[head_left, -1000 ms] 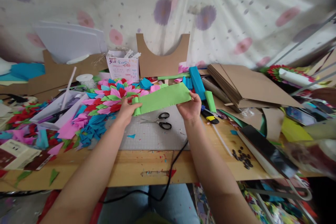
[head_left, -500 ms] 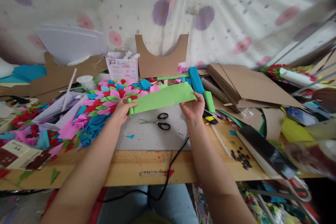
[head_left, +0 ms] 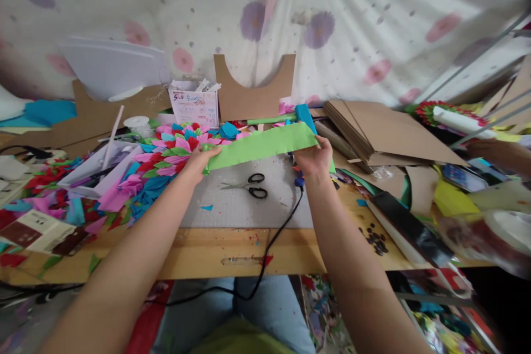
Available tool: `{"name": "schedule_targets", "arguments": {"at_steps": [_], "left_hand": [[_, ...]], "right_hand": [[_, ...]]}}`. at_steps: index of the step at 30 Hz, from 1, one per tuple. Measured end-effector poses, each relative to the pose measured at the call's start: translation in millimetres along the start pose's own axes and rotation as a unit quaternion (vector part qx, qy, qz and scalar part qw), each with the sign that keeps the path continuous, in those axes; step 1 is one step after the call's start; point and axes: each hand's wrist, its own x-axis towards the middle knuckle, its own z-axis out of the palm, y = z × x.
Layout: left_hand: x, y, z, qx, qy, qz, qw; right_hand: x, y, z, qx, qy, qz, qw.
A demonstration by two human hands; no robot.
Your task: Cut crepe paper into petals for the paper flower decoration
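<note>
Strip [head_left: 261, 146], green, spanning the gap between the two sets of fingers, raised over the grey mat [head_left: 249, 217] and tilting up toward the right. The left hand [head_left: 202, 162] pinches one end, thumb on the facing side; a small curl shows beside the grip. The right hand [head_left: 314, 157], palm turned upward, is closed about the opposite end, with no gap visible between finger and strip.

Compared with one second earlier, the fingers stand farther apart; more of the strip lies flat between them, and the roll beside the left fingers looks smaller. The length thus appears, by judgement, more fully drawn out, with neither end released.

Scissors [head_left: 246, 185] lie untouched on the mat, below and between the fingers, blades apart. Petals [head_left: 178, 149] are massed just beyond and to the left of the left fingers. A blue roll [head_left: 305, 116] lies beyond the right fingers, partly covered by the strip. Beneath the right fingers, a black cord [head_left: 271, 240] runs toward the person.
</note>
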Motion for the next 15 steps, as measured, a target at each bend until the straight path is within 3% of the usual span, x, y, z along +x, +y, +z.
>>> {"name": "schedule_targets", "arguments": {"at_steps": [3, 10, 15], "left_hand": [[-1.4, 2.8, -12.0, 0.044, -0.010, 0.001, 0.999], [1.5, 2.7, -36.2, 0.145, 0.130, 0.071, 0.978], [-5.6, 6.5, -35.1, 0.082, 0.080, -0.016, 0.993]], "right_hand": [[9.4, -13.0, -3.7, -0.011, 0.020, -0.023, 0.999], [21.4, -38.0, 5.5, -0.006, 0.012, -0.056, 0.998], [17.0, -35.1, 5.0, -0.002, 0.022, -0.047, 0.999]]}}
